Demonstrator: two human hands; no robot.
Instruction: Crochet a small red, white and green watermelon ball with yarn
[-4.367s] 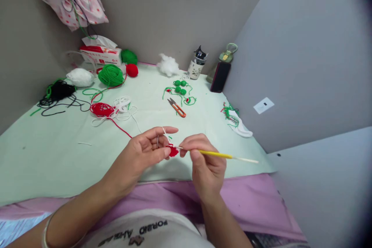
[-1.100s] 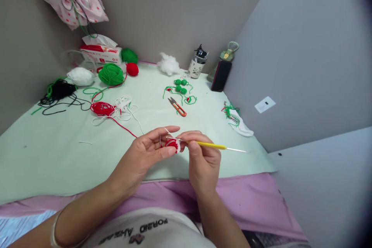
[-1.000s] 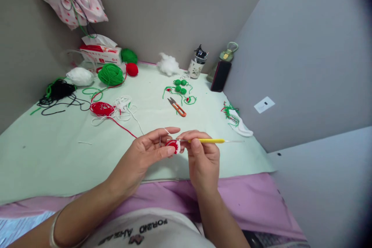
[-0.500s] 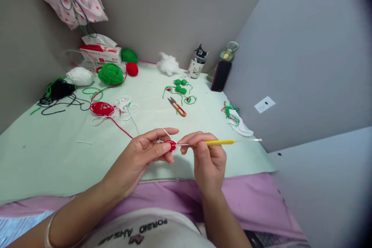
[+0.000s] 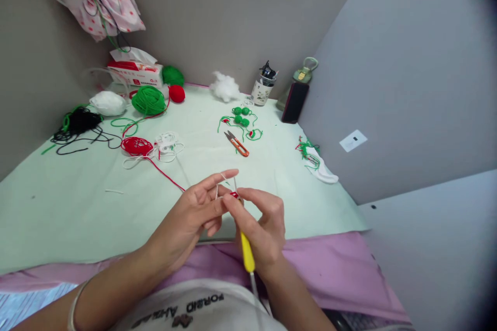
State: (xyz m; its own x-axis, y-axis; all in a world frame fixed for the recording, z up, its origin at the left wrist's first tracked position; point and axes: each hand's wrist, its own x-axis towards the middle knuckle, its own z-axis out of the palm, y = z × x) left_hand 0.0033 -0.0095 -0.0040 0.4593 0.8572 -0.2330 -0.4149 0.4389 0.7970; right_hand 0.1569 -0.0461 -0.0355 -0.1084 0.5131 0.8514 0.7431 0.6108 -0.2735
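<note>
Between my fingertips is a small red crochet piece (image 5: 233, 194), mostly covered by them. My left hand (image 5: 200, 207) pinches its left side, and white yarn (image 5: 217, 191) runs over the raised index finger. My right hand (image 5: 262, 222) is closed around a crochet hook (image 5: 247, 253) with a yellow handle. The handle points down toward my body, and the hook's working tip is hidden at the crochet piece. Red yarn (image 5: 166, 176) leads from my left hand back to a loose red yarn bundle (image 5: 137, 147).
Orange thread snips (image 5: 236, 144) lie beyond my hands, near small green crochet balls (image 5: 240, 115). Green yarn (image 5: 148, 100), white yarn (image 5: 167, 144) and a tissue box (image 5: 135, 73) stand left. A phone (image 5: 295, 102) leans on a bottle (image 5: 304, 73); yarn scraps (image 5: 310, 155) lie right.
My right hand has turned and moved left against the crochet piece. The hook's handle has swung from pointing right to pointing down toward my body. My left hand has shifted slightly.
</note>
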